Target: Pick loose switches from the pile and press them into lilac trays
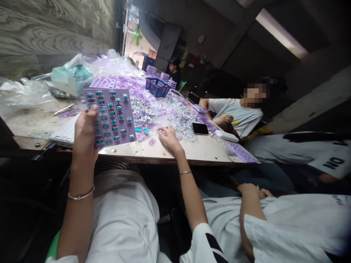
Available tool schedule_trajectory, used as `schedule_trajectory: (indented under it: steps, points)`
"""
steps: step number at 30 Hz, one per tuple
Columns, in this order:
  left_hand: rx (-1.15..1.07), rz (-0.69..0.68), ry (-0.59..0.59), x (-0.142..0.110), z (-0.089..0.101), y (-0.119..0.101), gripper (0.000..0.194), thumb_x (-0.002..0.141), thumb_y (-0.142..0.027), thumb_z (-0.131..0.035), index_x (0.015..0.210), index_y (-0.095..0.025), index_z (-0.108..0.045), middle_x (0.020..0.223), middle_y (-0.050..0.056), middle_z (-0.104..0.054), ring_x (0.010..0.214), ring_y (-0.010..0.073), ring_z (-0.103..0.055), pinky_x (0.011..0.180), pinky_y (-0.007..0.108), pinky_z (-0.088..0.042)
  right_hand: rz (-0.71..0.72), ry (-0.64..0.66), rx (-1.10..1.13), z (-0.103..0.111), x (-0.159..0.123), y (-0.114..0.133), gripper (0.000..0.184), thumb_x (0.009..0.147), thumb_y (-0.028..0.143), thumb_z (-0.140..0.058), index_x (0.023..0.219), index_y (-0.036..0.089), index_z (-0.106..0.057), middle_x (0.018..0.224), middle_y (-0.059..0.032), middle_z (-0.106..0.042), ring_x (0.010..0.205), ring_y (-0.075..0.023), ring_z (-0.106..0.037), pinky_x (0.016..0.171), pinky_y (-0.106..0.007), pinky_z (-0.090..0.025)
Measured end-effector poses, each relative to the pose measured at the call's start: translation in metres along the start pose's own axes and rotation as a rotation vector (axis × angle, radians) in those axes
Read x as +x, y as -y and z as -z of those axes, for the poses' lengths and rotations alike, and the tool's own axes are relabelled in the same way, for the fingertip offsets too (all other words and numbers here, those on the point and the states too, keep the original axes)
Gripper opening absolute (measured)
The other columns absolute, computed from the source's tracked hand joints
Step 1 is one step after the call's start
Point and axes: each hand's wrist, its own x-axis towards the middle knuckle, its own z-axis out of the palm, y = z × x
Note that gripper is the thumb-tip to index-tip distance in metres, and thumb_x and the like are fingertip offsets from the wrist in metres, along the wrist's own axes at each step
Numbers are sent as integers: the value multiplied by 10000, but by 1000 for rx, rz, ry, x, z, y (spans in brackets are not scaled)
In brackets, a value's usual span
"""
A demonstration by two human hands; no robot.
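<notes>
Pressing its thumb over the front, the left hand is gripping the purple board by its left edge, fingers closing behind it and mostly hidden. The board is standing tilted up above the table, its face turned toward the wearer and carrying staggered rows of blue pieces. The right hand is resting on the tabletop, fingers loosely parted; nothing is showing between them, though anything small under the tips is staying out of sight.

The step in hand seems to be steadying the loaded board with one hand while the other is waiting by the loose parts. Any next move is probably calling for a fine pinch on the right and a steady board on the left.

Near the right hand, a clear holder and a teal piece are lying loose. Beyond, a mixed heap is crowding the reach, and the board is blocking the view behind it. A basket is standing farther back; a phone is lying to the right, near a seated co-worker.
</notes>
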Motion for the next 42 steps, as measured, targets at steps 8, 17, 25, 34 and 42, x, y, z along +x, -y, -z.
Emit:
schedule_trajectory:
  steps: [8,17,25,34,42]
  points:
    - [17,7,15,-5,-2,-1,398,780,-443,-716,1016,-130,-647,854,51,-699,873,224,-682,794,347,-563,102,152,42,18,21,0,243,939,312,-571,1128,166,-618,1210,-76,-612,1135,-218,-575,1006,-466,-452]
    - [0,21,31,-3,-4,-1,386,798,-424,-708,1043,-132,-645,905,68,-698,858,223,-680,773,348,-571,33,138,-30,52,-12,-28,220,928,339,-585,1027,148,-627,1096,-64,-631,993,-187,-613,904,-413,-510]
    - [5,36,56,-7,-9,-1,376,794,-433,-715,1018,-138,-646,866,63,-690,866,232,-671,765,360,-578,57,133,-62,35,-8,-17,232,913,334,-604,1042,141,-614,1104,-63,-611,968,-185,-604,867,-394,-515]
    - [7,39,35,-4,-7,2,398,763,-443,-735,1001,-138,-638,846,49,-680,845,223,-668,769,351,-571,48,130,-91,39,-14,-22,233,924,359,-589,990,138,-624,1010,-49,-639,926,-174,-619,857,-389,-518]
    - [21,43,51,-5,-7,1,383,768,-441,-730,997,-154,-621,861,44,-674,856,218,-665,779,343,-562,112,181,13,34,-21,3,199,867,334,-610,988,178,-633,1018,-60,-629,967,-198,-583,908,-380,-454]
